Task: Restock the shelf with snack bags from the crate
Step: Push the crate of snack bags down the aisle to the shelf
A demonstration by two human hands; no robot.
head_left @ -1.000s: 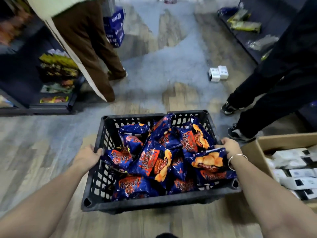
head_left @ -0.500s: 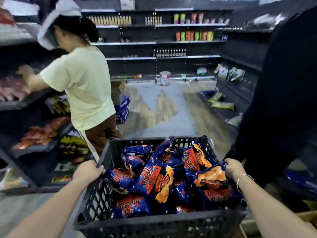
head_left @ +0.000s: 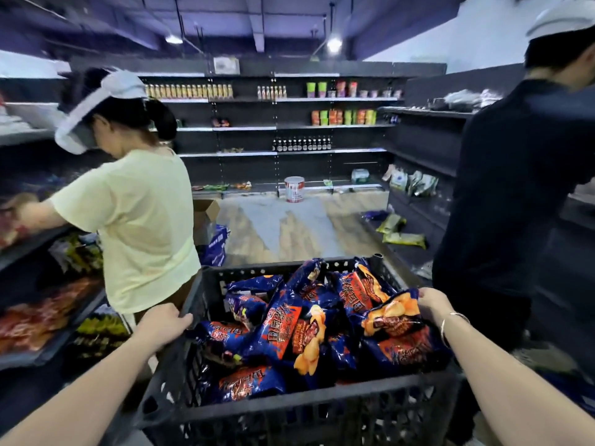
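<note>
A black plastic crate (head_left: 289, 413) fills the lower middle of the head view, held up in front of me. It is heaped with several blue and orange snack bags (head_left: 289, 329). My left hand (head_left: 162, 323) grips the crate's left rim, fingers curled over the edge. My right hand (head_left: 433, 304) grips the right rim beside an orange bag; a thin bracelet sits on that wrist. Dark shelves (head_left: 277, 127) line the back wall, partly stocked with bottles and cups.
A person in a pale yellow shirt (head_left: 141, 220) stands close on the left, reaching into the left shelving (head_left: 42, 239). A person in dark clothes (head_left: 515, 204) stands close on the right. An open aisle floor (head_left: 289, 226) lies ahead, with a can (head_left: 294, 189) and loose bags (head_left: 402, 238).
The crate has been lifted from the floor to about waist height with both hands still on its rims. My view rose from the floor to the aisle and shelves.
</note>
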